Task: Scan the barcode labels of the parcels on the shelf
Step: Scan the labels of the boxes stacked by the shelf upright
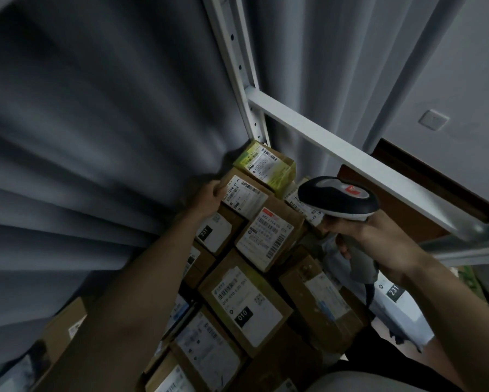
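Several brown cardboard parcels with white barcode labels are stacked on the shelf. My left hand (208, 198) grips the left edge of an upper brown parcel (244, 193) near the curtain. A yellow-green parcel (265, 165) lies on top of it, its label facing up. My right hand (362, 239) grips the handle of a black and grey barcode scanner (338, 198), whose head points left over the stack. Below it sits a parcel with a red-topped label (268, 236), and nearer to me one marked 010 (246, 304).
A white metal shelf post (244, 77) and crossbeam (350, 157) run behind and right of the stack. Grey curtains (96, 123) hang close on the left. A wall socket (433, 119) is at the right. A grey bag labelled 231 (393, 291) lies lower right.
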